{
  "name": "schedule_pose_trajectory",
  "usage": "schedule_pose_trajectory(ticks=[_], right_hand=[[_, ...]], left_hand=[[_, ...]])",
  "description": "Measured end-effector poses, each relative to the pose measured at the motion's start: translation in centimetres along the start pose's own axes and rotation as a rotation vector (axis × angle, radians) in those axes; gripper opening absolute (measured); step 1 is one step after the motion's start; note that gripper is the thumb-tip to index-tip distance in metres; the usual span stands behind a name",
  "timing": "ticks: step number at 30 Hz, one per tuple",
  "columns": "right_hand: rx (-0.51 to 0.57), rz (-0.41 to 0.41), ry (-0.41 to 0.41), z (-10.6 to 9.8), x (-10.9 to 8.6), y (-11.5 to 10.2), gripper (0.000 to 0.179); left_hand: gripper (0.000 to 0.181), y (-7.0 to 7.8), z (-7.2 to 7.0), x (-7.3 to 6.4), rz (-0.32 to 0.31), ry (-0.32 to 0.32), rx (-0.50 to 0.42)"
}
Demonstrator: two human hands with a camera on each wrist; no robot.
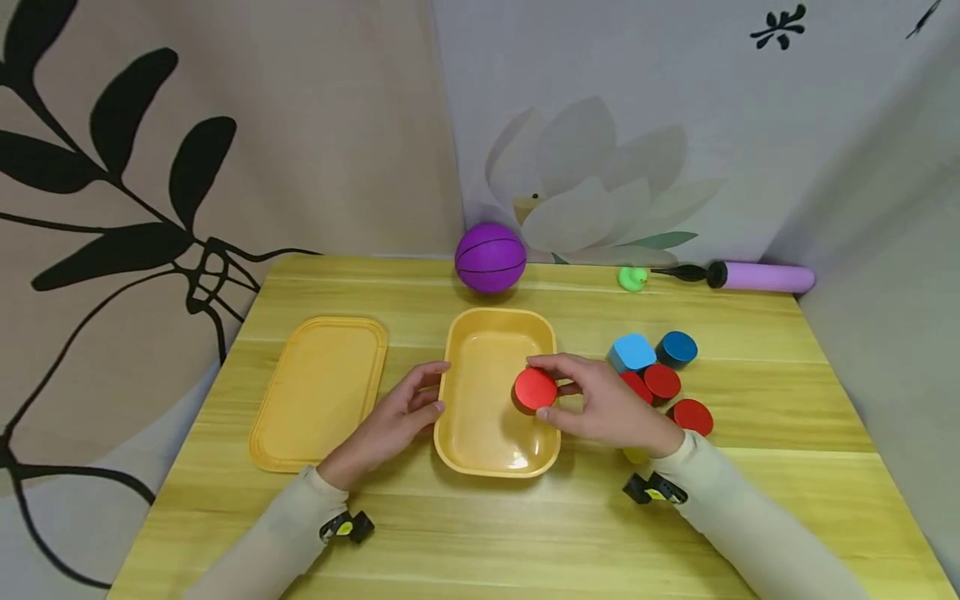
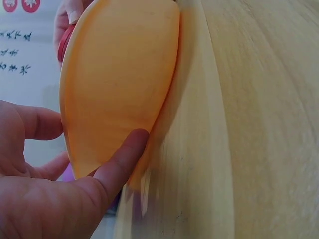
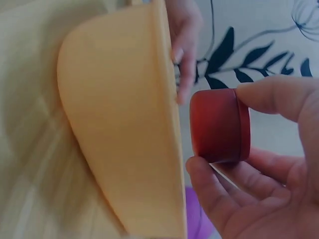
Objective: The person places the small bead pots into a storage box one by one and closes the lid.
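The right hand (image 1: pixel 596 398) is pinching a red cylinder (image 1: pixel 536 388) over the yellow container (image 1: pixel 483 437); the left hand (image 1: pixel 397 414), fingers loosely extended, is touching its side. The right hand is partly hiding other blocks (image 1: pixel 663 383) on the surface (image 1: pixel 480 533).

The held cylinder (image 1: pixel 536 388) is red, and the deep tray (image 1: pixel 480 433) and the flat tray (image 1: pixel 318 392) are of a yellow-orange tone. The rounded-square block (image 1: pixel 632 353) is light blue, the cylinder beside it (image 1: pixel 677 350) is dark blue, the ball (image 1: pixel 491 258) is purple with thin dark lines, the duck (image 1: pixel 632 279) is green, and the pump (image 1: pixel 761 277) is lilac and black. The table (image 1: pixel 487 542) shows yellowish wood grain, the sleeves (image 1: pixel 750 533) are cream, and the backdrop (image 1: pixel 315 108) carries black leaves (image 1: pixel 132 112) and a pale flower (image 1: pixel 577 179).
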State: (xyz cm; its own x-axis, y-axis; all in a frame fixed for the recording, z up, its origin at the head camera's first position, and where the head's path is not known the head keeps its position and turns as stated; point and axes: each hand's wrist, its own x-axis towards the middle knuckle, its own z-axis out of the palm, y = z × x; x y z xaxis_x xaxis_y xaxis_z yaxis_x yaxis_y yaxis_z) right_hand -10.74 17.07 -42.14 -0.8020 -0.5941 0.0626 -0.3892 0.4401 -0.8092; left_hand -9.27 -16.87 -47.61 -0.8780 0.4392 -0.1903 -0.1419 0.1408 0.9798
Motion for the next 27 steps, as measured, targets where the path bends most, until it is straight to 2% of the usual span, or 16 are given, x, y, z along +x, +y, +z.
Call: schedule_pose_trajectory(ticks=[5,8,12,17,22,27], right_hand=[[0.000,0.010,-0.091,2.1,1.3,-0.5,0.063],[0.002,-0.009,-0.140,3.5,2.0,-0.7,0.063],[-0.047,-0.039,-0.188,4.8,2.9,-1.2,0.061],[-0.132,-0.060,-0.243,5.9,3.9,-1.6,0.053],[-0.210,-0.088,-0.293,6.5,4.4,-1.7,0.054],[-0.223,-0.105,-0.335,7.0,4.7,-1.5,0.057]], left_hand=[[0.058,-0.1,0.1,0.2,-0.005,-0.005,0.000],[0.058,-0.1,0.1,0.3,-0.006,-0.003,0.005],[0.057,-0.2,0.0,0.2,-0.012,0.014,0.012],[0.055,-0.2,0.1,0.0,-0.030,0.019,0.017],[0.056,0.0,0.1,0.1,-0.028,0.007,0.024],[0.056,0.1,0.1,0.1,-0.034,0.010,0.030]])
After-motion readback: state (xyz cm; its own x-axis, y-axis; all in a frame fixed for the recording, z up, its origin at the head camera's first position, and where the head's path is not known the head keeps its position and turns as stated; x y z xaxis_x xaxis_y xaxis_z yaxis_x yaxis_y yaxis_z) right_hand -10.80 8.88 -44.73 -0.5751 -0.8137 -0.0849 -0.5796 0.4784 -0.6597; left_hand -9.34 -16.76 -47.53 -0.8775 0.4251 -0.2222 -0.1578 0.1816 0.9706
